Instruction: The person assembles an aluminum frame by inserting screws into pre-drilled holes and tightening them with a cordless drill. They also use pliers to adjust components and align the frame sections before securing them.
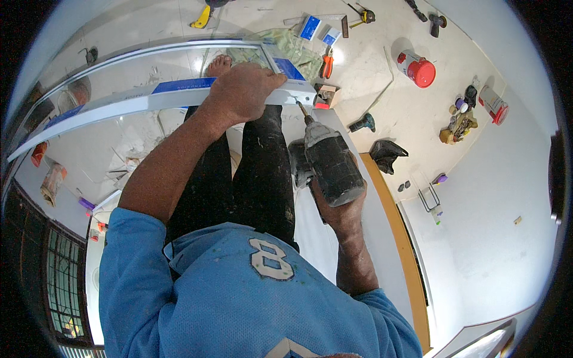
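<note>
A long white metal frame point(149, 102) with blue protective film stretches from the left edge to the middle of the head view. My left hand point(243, 92) is wrapped round it near its right-hand corner. In my right hand point(343, 206) is a black and grey cordless drill point(334, 167), gripped by its handle. The drill's bit points up and away, and its tip meets or nearly meets the frame's end next to a small dark hole. Whether a screw sits at the tip is too small to tell. Most of my right fingers are hidden behind the drill.
Beyond the frame, orange-handled pliers point(326, 64), a tape measure point(367, 16), blue-white boxes point(310, 27) and a green cloth point(292, 45) lie on the tiled floor. Rightward are a red-lidded bucket point(421, 71), another drill point(363, 123) and a black bag point(388, 154). A wood-edged panel point(397, 250) stands beside my right arm.
</note>
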A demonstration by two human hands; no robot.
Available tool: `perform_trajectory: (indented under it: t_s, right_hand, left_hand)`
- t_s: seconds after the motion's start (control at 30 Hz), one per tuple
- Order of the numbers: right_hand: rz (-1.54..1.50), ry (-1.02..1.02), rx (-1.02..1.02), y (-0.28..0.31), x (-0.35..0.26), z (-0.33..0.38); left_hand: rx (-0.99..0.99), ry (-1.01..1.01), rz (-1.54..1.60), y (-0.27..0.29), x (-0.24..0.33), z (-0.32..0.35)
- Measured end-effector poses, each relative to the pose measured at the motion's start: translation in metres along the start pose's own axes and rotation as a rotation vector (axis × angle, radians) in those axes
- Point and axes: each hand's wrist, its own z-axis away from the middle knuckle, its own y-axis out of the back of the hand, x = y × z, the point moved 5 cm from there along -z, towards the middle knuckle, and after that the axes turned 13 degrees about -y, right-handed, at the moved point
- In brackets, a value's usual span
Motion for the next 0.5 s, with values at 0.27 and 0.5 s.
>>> perform_trajectory:
  t_s: [0.27, 0.5]
  right_hand:
    - [0.174, 0.133, 0.043, 0.002, -0.009, -0.004]
    - [0.432, 0.195, -0.001, 0.011, -0.03, -0.013]
  left_hand:
    - [0.053, -0.004, 0.005, 0.01, 0.005, 0.001]
    - [0.136, -0.048, 0.005, 0.017, 0.007, 0.003]
